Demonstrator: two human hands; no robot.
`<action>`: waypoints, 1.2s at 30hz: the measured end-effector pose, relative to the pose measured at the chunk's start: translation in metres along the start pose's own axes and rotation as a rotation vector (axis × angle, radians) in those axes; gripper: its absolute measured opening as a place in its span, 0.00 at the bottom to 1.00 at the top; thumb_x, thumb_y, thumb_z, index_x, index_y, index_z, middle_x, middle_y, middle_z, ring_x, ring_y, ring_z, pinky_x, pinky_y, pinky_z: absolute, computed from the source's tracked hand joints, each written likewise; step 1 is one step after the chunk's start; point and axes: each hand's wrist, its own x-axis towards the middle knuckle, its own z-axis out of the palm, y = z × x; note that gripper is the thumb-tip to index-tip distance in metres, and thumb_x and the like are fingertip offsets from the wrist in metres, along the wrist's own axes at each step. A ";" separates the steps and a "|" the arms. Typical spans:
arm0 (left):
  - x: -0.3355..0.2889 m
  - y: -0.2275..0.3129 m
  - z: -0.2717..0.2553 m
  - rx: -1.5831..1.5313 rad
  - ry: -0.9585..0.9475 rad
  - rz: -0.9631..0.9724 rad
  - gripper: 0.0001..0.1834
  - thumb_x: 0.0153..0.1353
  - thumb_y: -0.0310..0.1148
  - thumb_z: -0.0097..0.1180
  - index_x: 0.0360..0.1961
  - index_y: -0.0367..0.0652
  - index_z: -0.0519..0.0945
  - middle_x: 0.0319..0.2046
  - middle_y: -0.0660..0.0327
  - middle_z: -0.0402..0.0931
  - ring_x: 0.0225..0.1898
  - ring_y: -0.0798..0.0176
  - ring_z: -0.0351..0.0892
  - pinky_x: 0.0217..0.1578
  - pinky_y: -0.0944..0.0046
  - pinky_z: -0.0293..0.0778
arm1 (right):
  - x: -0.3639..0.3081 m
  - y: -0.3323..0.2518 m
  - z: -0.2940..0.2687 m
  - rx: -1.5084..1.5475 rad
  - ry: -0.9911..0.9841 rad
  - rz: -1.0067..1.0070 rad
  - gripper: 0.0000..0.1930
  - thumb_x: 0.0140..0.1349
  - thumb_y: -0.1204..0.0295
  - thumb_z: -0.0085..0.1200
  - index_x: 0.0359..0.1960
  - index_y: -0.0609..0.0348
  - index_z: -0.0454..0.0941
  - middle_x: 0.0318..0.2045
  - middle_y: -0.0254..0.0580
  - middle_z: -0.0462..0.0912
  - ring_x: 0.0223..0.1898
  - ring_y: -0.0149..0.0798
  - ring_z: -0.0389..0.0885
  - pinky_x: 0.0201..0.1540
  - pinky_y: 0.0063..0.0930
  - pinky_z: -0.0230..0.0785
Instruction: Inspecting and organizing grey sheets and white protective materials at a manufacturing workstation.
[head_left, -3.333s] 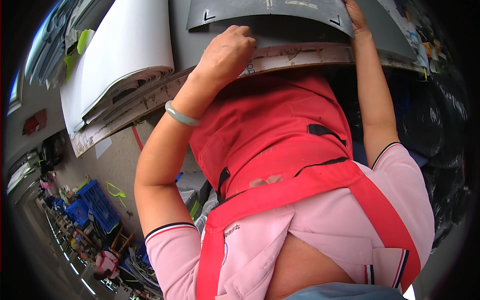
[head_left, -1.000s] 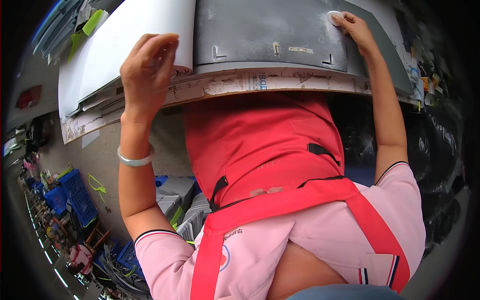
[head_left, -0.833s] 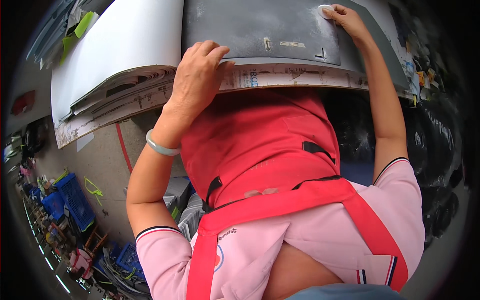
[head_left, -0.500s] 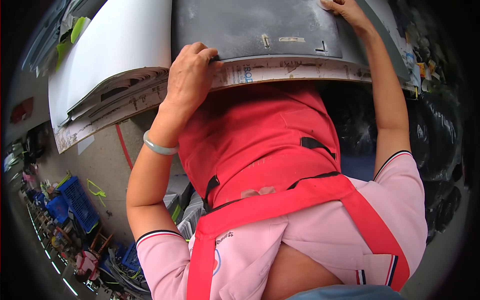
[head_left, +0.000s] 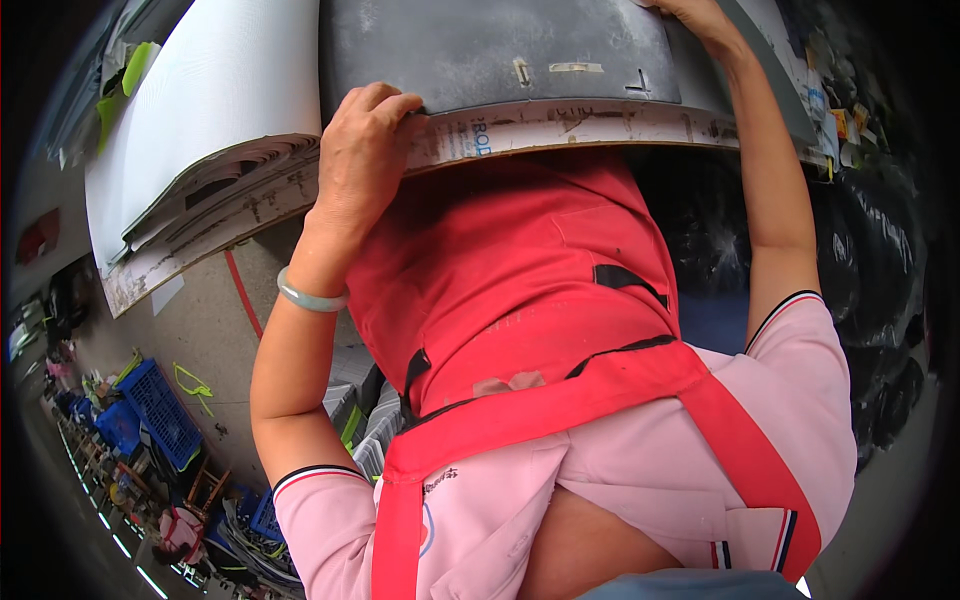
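Observation:
A dark grey sheet (head_left: 480, 55), smeared with whitish dust, lies along the near edge of the table. It has small cut-out slots and a strip of tape near its lower right corner. My left hand (head_left: 365, 140) is closed at the sheet's near left corner, fingertips gripping its edge. At the top of the picture my right hand (head_left: 700, 18) has its fingers pinched together over the sheet's right part. Something small and whitish shows at those fingertips, partly cut off by the frame, and I cannot make out what it is.
A white folded stack of sheet material (head_left: 215, 90) lies left of the grey sheet. The pale, worn table edge (head_left: 560, 118) runs before my red apron. Black plastic bags (head_left: 870, 260) stand at the right. Blue crates (head_left: 160, 410) and a person (head_left: 180, 530) are at the lower left.
The table, grey sheet and white stack appear shifted slightly up and left in the view. Both hands shift with them, the left still at the sheet's corner, the right further out of frame.

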 end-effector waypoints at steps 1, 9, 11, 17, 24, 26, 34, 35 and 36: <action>0.000 0.000 0.000 -0.003 -0.001 0.002 0.08 0.58 0.30 0.64 0.38 0.41 0.84 0.38 0.59 0.80 0.41 0.53 0.80 0.43 0.57 0.77 | 0.001 0.004 -0.002 0.007 0.009 -0.009 0.12 0.60 0.68 0.62 0.21 0.55 0.76 0.19 0.25 0.71 0.22 0.23 0.64 0.27 0.24 0.58; -0.001 -0.003 0.001 -0.006 0.018 0.023 0.08 0.56 0.28 0.66 0.37 0.41 0.84 0.37 0.58 0.80 0.41 0.53 0.81 0.42 0.58 0.77 | 0.001 -0.002 0.001 -0.053 -0.001 -0.021 0.12 0.60 0.67 0.62 0.22 0.57 0.78 0.20 0.25 0.72 0.23 0.24 0.65 0.27 0.25 0.58; -0.001 -0.002 0.000 -0.010 0.023 0.033 0.08 0.56 0.27 0.65 0.37 0.41 0.84 0.37 0.58 0.80 0.41 0.53 0.81 0.42 0.58 0.77 | -0.004 -0.014 0.003 -0.113 -0.011 -0.008 0.11 0.59 0.65 0.61 0.24 0.59 0.79 0.20 0.27 0.73 0.23 0.25 0.66 0.27 0.26 0.59; -0.001 -0.002 0.000 -0.015 0.026 0.048 0.07 0.56 0.28 0.64 0.36 0.41 0.83 0.36 0.60 0.80 0.41 0.55 0.79 0.42 0.57 0.76 | -0.008 -0.015 0.007 -0.111 0.023 -0.018 0.11 0.58 0.66 0.61 0.25 0.61 0.80 0.21 0.27 0.74 0.24 0.26 0.68 0.29 0.26 0.62; -0.001 -0.002 0.002 -0.002 0.041 0.076 0.06 0.56 0.28 0.64 0.36 0.42 0.83 0.36 0.61 0.79 0.41 0.55 0.79 0.41 0.58 0.76 | -0.001 0.001 0.004 -0.114 0.023 -0.047 0.11 0.58 0.66 0.61 0.25 0.62 0.80 0.21 0.27 0.74 0.25 0.27 0.68 0.28 0.29 0.62; -0.001 -0.002 0.002 0.008 0.045 0.076 0.06 0.56 0.28 0.64 0.36 0.42 0.83 0.36 0.61 0.80 0.41 0.55 0.79 0.41 0.58 0.76 | 0.000 0.002 0.004 -0.159 0.037 -0.067 0.12 0.57 0.65 0.61 0.25 0.62 0.79 0.21 0.28 0.74 0.25 0.27 0.68 0.28 0.29 0.62; 0.003 0.001 -0.004 0.020 -0.013 0.040 0.06 0.58 0.31 0.64 0.35 0.41 0.83 0.35 0.59 0.79 0.39 0.55 0.79 0.41 0.58 0.76 | -0.005 -0.005 0.008 -0.209 0.068 -0.073 0.13 0.57 0.64 0.60 0.25 0.62 0.80 0.21 0.30 0.74 0.25 0.28 0.68 0.29 0.30 0.62; 0.004 0.004 -0.006 0.032 -0.011 0.026 0.06 0.58 0.31 0.64 0.35 0.41 0.83 0.35 0.59 0.79 0.39 0.55 0.79 0.41 0.58 0.76 | -0.006 -0.010 0.010 -0.239 0.070 -0.051 0.13 0.57 0.63 0.60 0.26 0.63 0.80 0.21 0.31 0.75 0.26 0.28 0.69 0.30 0.31 0.63; 0.008 0.006 -0.006 0.052 -0.045 -0.012 0.07 0.59 0.33 0.64 0.35 0.42 0.84 0.35 0.59 0.79 0.39 0.54 0.79 0.42 0.57 0.77 | -0.008 -0.018 0.014 -0.268 0.069 -0.035 0.14 0.57 0.63 0.60 0.27 0.63 0.80 0.22 0.32 0.76 0.26 0.29 0.70 0.30 0.31 0.63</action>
